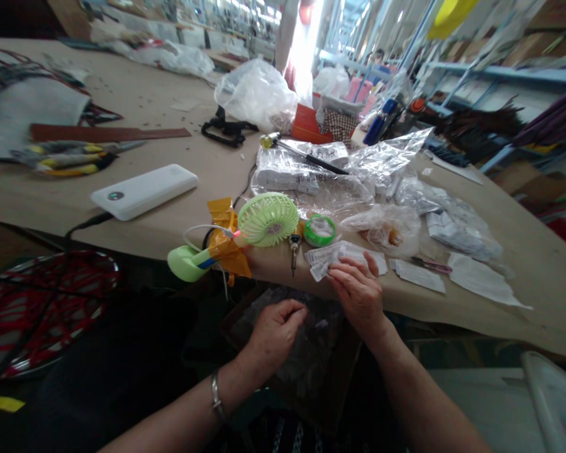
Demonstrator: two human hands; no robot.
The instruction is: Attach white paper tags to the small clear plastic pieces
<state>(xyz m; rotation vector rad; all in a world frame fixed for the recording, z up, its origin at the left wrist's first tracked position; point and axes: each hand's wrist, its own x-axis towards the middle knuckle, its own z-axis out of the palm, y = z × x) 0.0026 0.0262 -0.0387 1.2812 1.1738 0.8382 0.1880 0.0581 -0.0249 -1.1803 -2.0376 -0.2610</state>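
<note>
My right hand (360,290) lies with fingers stretched out over a fanned pile of printed white labels (322,258) at the table's front edge. My left hand (274,332), a metal bangle on its wrist, is closed in front of the table, thumb pressed to the curled fingers. Whatever may be in that pinch is hidden. Just behind the labels sits a green round tin (319,231) with whitish content. Beside it a screwdriver-like tool with a metal tip (293,253) points over the edge. Further left is a light green fan (268,219), fixed with brown tape (230,255).
A white power bank (145,190) and pliers (75,157) lie on the left. A hammer (306,154) rests on plastic-wrapped packs (283,173). Right of the labels lie more paper slips (419,275) and clear bags (462,226). Below the edge stands an open box (306,365) holding scraps.
</note>
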